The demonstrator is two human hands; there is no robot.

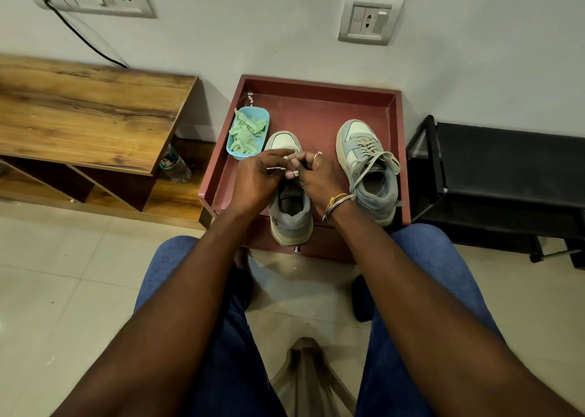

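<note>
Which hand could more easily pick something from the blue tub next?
Likely the left hand: it pinches the lace beside the blue tub, while the right hand, also pinching it, sits across the sneaker.

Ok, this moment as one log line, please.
left hand, right hand: pinch lace over grey shoe | second shoe: laced, apart | blue tub: green cloth | all on red tray

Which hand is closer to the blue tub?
Left. The left hand pinches the lace just beside the blue tub; the right hand holds it too, farther from the tub.
</note>
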